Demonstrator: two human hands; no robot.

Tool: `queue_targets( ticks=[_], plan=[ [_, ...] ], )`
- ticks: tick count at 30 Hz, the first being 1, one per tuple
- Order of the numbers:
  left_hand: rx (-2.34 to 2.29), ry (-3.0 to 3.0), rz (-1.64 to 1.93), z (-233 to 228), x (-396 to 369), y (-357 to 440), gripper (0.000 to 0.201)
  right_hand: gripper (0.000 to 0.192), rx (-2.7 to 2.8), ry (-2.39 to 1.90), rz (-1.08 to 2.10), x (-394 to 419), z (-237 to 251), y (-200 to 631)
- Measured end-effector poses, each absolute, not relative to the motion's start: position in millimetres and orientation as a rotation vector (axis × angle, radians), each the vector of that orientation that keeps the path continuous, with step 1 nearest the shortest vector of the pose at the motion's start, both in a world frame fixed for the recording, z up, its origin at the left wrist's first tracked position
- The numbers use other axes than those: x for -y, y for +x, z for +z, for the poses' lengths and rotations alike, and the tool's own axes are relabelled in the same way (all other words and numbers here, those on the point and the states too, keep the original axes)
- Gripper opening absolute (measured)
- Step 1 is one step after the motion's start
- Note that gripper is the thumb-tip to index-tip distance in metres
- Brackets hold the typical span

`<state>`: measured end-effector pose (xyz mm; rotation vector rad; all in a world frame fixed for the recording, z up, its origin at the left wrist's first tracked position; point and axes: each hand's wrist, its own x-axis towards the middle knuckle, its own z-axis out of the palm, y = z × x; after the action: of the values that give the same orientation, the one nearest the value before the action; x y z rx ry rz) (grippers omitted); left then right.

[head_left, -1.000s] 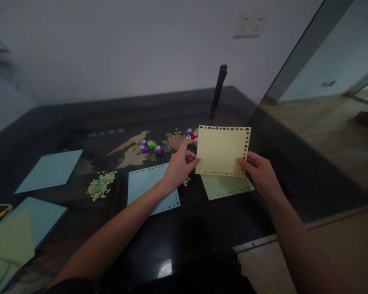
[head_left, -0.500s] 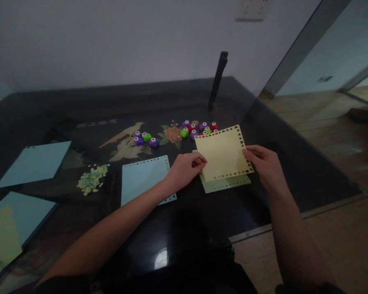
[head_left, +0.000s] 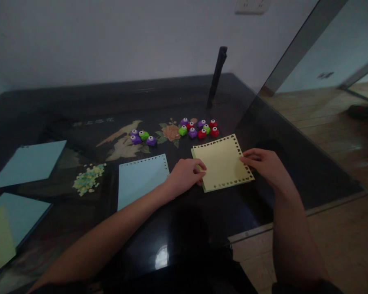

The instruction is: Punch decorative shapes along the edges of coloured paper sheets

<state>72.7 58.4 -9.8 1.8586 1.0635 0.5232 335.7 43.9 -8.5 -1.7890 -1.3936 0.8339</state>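
Note:
A yellow sheet of paper [head_left: 219, 161] with small shapes punched along its edges lies over a greenish sheet, which shows as a thin strip at the left and lower edges. My left hand [head_left: 187, 173] pinches the left edge of the yellow sheet. At its right edge, my right hand [head_left: 259, 161] holds it between thumb and fingers. Left of these, partly behind my left forearm, is a blue sheet [head_left: 141, 177] with a punched border. Just beyond the yellow sheet stand several small purple, green and red craft punches [head_left: 199, 128].
Further left are more punches [head_left: 142, 137], a heap of paper cut-outs [head_left: 88, 179], a blue sheet [head_left: 29, 163] and a stack of blue paper [head_left: 24, 210] with a yellow-green sheet [head_left: 0, 234] on top. A black post [head_left: 216, 77] rises at the back of the dark table.
Both hands have lowered the yellow sheet onto the greenish one, so their edges nearly line up. Red punches behind it have come into view.

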Motion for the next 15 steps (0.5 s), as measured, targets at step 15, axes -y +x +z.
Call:
queue_targets(
  ticks=[15],
  plan=[
    [-1.092, 1.924, 0.425, -9, -55, 74, 0.022, 0.023, 1.538, -1.897, 0.766, -50, -19, 333]
  ],
)
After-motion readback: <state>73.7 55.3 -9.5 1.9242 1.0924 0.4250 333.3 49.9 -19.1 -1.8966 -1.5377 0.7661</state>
